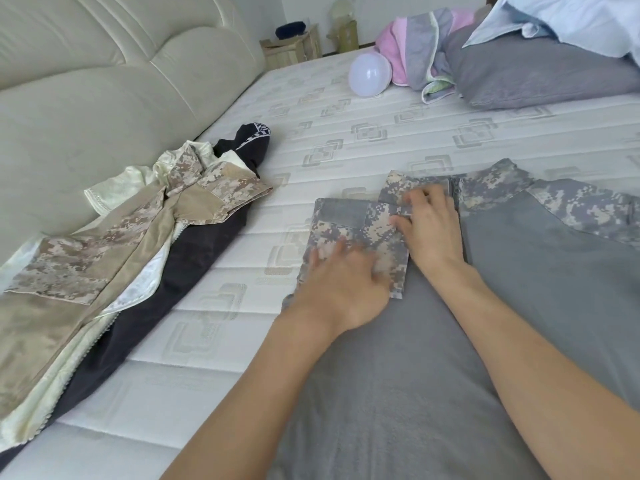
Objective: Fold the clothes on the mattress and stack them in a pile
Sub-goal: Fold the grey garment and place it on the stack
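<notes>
A grey shirt with grey digital-camouflage sleeves (pixel 519 271) lies spread on the white mattress (pixel 346 140) in front of me. Its left sleeve (pixel 356 230) is folded in over the body. My left hand (pixel 343 282) lies flat on the lower part of that sleeve, fingers blurred. My right hand (pixel 429 226) presses the upper sleeve near the zip collar with spread fingers. A loose heap of clothes (pixel 145 244) lies at the left: a tan camouflage shirt over a cream garment and a dark one.
A padded cream headboard (pixel 104 81) runs along the left. At the far side lie a white balloon (pixel 370 75), a pink and grey bundle (pixel 419 46) and grey and pale blue pillows (pixel 540 71). A wooden nightstand (pixel 294 46) stands beyond the mattress.
</notes>
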